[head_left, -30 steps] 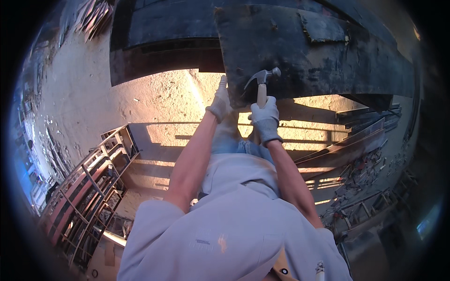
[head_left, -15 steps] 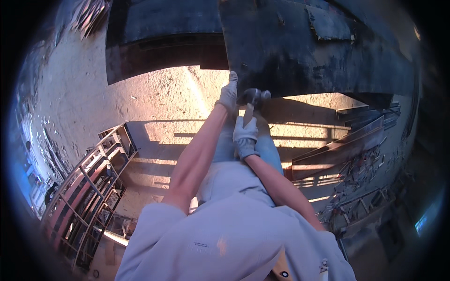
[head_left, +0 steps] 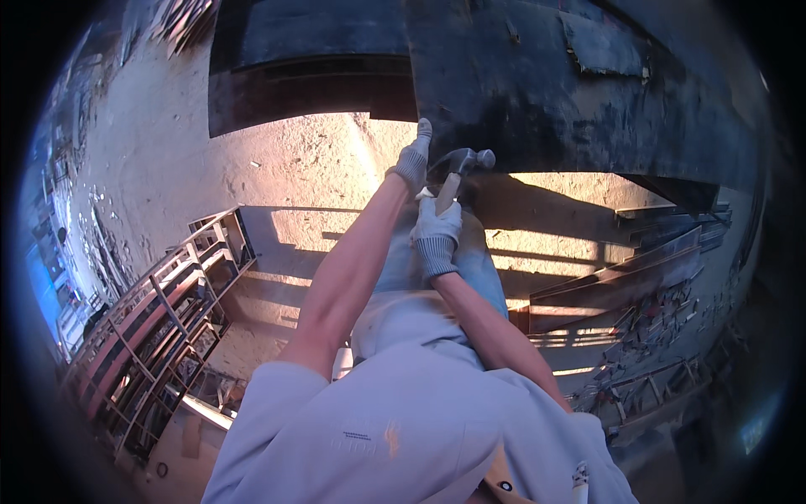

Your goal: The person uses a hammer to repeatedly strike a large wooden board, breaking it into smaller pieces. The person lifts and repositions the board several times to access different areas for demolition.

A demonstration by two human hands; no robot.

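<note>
A large dark panel (head_left: 537,109) spans the upper part of the view. At its near edge is my left hand (head_left: 415,158), in a pale knit glove, its thumb pointing away along the panel's corner. The fingers of that hand are mostly hidden, seemingly wrapped under the edge. My right hand (head_left: 437,225), gloved too, is closed around the light handle of a claw hammer (head_left: 452,186). The metal head sits close to the panel's near edge, just right of my left hand. Whether it touches the panel I cannot tell.
At left stands a metal frame rack (head_left: 159,311) with long pieces in it. Boards (head_left: 621,269) lean or lie at right, with scattered scraps (head_left: 646,328) nearby. More strips (head_left: 180,25) are piled at the far left. Sunlit dirt ground (head_left: 285,168) lies below the panel.
The view has shifted slightly. My right hand and the hammer have tilted a little, and the hammer's head shows more sharply. My left hand stays at the panel's edge.
</note>
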